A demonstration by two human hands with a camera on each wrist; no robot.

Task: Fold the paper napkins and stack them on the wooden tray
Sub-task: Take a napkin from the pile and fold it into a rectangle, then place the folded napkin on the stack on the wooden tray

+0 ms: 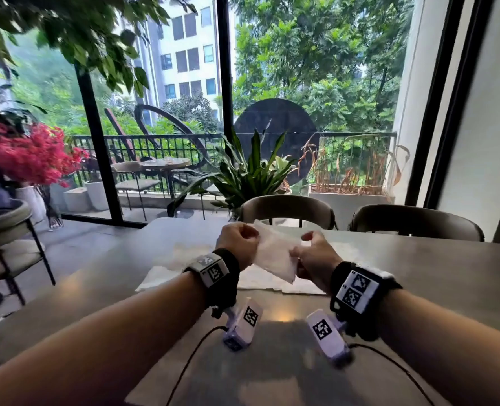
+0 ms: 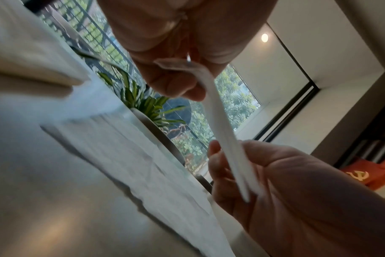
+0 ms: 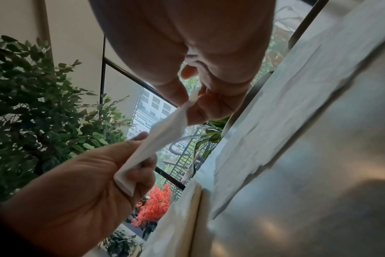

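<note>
A white folded paper napkin (image 1: 275,254) is held in the air above the grey table (image 1: 418,273), stretched between both hands. My left hand (image 1: 250,234) pinches its far left corner. My right hand (image 1: 301,244) pinches its right edge. In the left wrist view the napkin (image 2: 222,130) shows edge-on as a thin doubled strip running from my left fingers (image 2: 176,87) to my right hand (image 2: 275,182). The right wrist view shows the napkin (image 3: 163,133) between both hands too. Flat unfolded napkins (image 1: 260,281) lie under the hands. A pale tray edge (image 2: 33,73) sits at the left.
Two dark chairs (image 1: 286,209) (image 1: 415,221) stand at the table's far side, with a potted plant (image 1: 248,174) behind them. Another chair (image 1: 5,230) stands on the floor at the left. Black cables (image 1: 190,358) trail over the near table from my wrists.
</note>
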